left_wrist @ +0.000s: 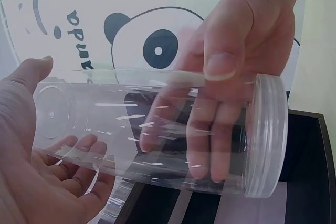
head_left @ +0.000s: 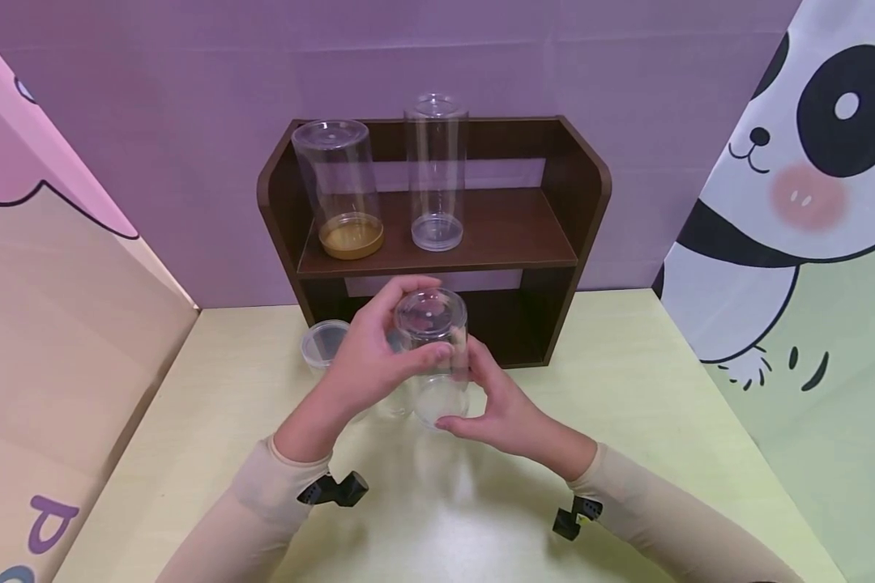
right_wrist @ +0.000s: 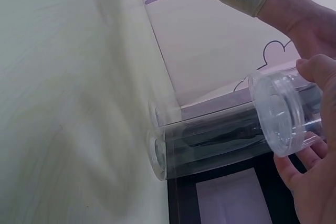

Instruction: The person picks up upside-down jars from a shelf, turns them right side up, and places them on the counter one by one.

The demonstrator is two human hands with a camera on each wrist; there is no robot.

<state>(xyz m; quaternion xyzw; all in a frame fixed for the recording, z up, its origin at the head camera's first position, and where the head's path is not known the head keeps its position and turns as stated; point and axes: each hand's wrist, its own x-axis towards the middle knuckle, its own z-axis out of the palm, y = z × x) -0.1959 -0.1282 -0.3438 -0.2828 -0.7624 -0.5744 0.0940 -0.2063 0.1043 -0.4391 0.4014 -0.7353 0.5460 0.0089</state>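
Both hands hold a clear plastic jar (head_left: 437,364), its base up and its clear lid (left_wrist: 268,135) down, in front of the shelf. The left hand (head_left: 372,356) grips it near the base, thumb across the front and fingers behind. Lower down, the right hand (head_left: 506,409) holds it by the lid end, thumb and fingers on opposite sides. Through the wall of the jar the right hand's fingers (left_wrist: 202,140) show in the left wrist view. Nothing shows inside the jar. Behind the left hand, partly hidden, another clear jar (head_left: 324,344) stands on the table.
A dark brown two-tier shelf (head_left: 591,219) stands at the back of the table (head_left: 211,389). Its upper board carries a wide jar with a gold lid (head_left: 352,243) beneath and a slim clear jar (head_left: 437,174). More clear jars (right_wrist: 210,145) stand on the table before the shelf.
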